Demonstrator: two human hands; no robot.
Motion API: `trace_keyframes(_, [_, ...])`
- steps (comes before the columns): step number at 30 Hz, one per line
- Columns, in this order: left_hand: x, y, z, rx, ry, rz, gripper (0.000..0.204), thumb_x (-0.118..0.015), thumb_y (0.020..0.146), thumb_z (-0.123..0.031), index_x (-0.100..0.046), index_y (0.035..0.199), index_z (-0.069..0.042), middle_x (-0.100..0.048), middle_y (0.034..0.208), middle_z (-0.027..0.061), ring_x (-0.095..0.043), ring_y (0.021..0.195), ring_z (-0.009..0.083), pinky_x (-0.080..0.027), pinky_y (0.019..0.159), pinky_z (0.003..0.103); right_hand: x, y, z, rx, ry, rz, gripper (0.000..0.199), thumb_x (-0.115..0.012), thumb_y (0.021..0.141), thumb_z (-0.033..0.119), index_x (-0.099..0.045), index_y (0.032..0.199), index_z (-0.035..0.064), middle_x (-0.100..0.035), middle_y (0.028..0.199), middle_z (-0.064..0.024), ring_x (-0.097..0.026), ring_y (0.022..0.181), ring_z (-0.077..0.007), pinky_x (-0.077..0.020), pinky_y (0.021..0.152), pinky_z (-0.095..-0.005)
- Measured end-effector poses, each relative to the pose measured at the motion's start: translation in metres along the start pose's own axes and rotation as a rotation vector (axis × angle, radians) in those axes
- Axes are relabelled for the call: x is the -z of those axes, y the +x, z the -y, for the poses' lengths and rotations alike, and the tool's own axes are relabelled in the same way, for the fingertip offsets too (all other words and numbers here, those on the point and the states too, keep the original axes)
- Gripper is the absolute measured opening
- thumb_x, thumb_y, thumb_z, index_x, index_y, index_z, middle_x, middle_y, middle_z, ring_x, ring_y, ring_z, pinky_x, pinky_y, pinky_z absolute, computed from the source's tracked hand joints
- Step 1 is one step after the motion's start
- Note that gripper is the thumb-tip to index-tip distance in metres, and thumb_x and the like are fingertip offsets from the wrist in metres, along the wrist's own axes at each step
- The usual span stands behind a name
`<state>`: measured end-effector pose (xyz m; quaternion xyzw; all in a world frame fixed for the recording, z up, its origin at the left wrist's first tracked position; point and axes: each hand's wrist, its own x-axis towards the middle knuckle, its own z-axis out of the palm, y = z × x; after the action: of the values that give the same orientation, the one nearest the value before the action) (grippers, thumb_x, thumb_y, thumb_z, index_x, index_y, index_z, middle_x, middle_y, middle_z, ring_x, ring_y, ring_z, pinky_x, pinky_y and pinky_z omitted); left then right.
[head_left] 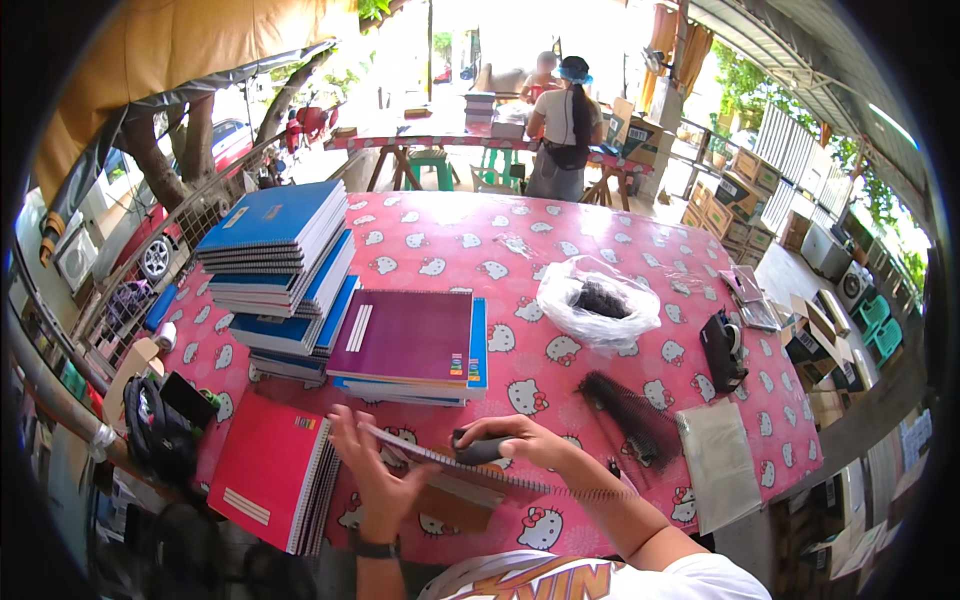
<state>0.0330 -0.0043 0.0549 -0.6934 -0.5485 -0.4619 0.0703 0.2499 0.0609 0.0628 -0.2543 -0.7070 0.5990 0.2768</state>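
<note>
My left hand (372, 475), a dark band on its wrist, has its fingers spread at the left end of a notebook (400, 442) standing tilted, edge up. Whether the palm touches the notebook I cannot tell. In my right hand (535, 440) is a dark grey rounded tool (478, 450), held against the notebook's bound edge; its exact kind is unclear. A thin dark spiral coil (590, 491) runs along that edge and sticks out to the right below my right forearm. Beneath lies a flat brown piece (455, 503), partly hidden by the notebook.
Red spiral notebooks (265, 470) lie at left, beside a purple notebook (405, 335) on a pile and tall blue stacks (275, 230). Loose black coils (630, 415), clear plastic sheets (718, 465), a white plastic bag (600, 325) and a black pouch (722, 352) lie rightward. Two people work beyond.
</note>
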Motion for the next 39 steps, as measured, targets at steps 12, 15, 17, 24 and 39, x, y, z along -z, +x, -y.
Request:
trace_keyframes(12, [-0.028, -0.020, 0.044, 0.601, -1.287, -0.003, 0.063, -0.076, 0.068, -0.005, -0.049, 0.124, -0.006, -0.052, 0.091, -0.0010, -0.049, 0.083, 0.0076, -0.043, 0.071, 0.021, 0.011, 0.001, -0.023, -0.024, -0.267, -0.050, 0.046, -0.066, 0.078, 0.039, -0.063, 0.106, 0.0025, -0.060, 0.107, -0.0139, -0.053, 0.107, -0.0248, -0.0389, 0.094, -0.0378])
trace_keyframes(15, [-0.028, -0.028, 0.048, 0.591, -1.227, 0.041, 0.062, -0.076, 0.069, -0.004, -0.049, 0.125, -0.006, -0.052, 0.091, -0.0011, -0.050, 0.081, 0.0079, -0.044, 0.070, 0.021, 0.004, 0.001, -0.016, 0.102, 0.050, -0.059, 0.046, -0.067, 0.077, 0.038, -0.063, 0.105, 0.0018, -0.061, 0.104, -0.0122, -0.055, 0.102, -0.0215, -0.0412, 0.091, -0.0348])
trace_keyframes(17, [-0.033, -0.024, 0.046, 0.606, -1.289, 0.014, 0.060, -0.075, 0.070, -0.003, -0.049, 0.124, -0.006, -0.052, 0.091, -0.0011, -0.050, 0.081, 0.0080, -0.044, 0.070, 0.021, -0.003, 0.008, -0.006, 0.223, -0.022, 0.052, 0.043, -0.066, 0.078, 0.035, -0.063, 0.104, 0.0005, -0.063, 0.101, -0.0108, -0.057, 0.098, -0.0190, -0.0431, 0.087, -0.0332])
trace_keyframes(24, [-0.034, -0.027, 0.044, 0.654, -1.367, -0.053, 0.052, -0.071, 0.073, 0.001, -0.052, 0.121, -0.006, -0.053, 0.092, -0.0003, -0.052, 0.082, 0.0089, -0.044, 0.068, 0.020, -0.007, 0.019, -0.008, 0.231, 0.009, 0.058, 0.039, -0.065, 0.078, 0.032, -0.065, 0.101, 0.0003, -0.063, 0.095, -0.0092, -0.058, 0.091, -0.0198, -0.0446, 0.080, -0.0330])
trace_keyframes(39, [-0.042, -0.026, 0.036, 0.780, -1.380, -0.152, 0.050, -0.061, 0.079, 0.007, -0.049, 0.126, -0.002, -0.059, 0.100, 0.0051, -0.055, 0.090, 0.0105, -0.049, 0.078, 0.025, -0.005, 0.039, -0.008, 0.310, 0.108, 0.085, 0.041, -0.066, 0.080, 0.034, -0.064, 0.100, -0.0015, -0.063, 0.090, -0.0073, -0.060, 0.077, -0.0153, -0.0477, 0.071, -0.0277])
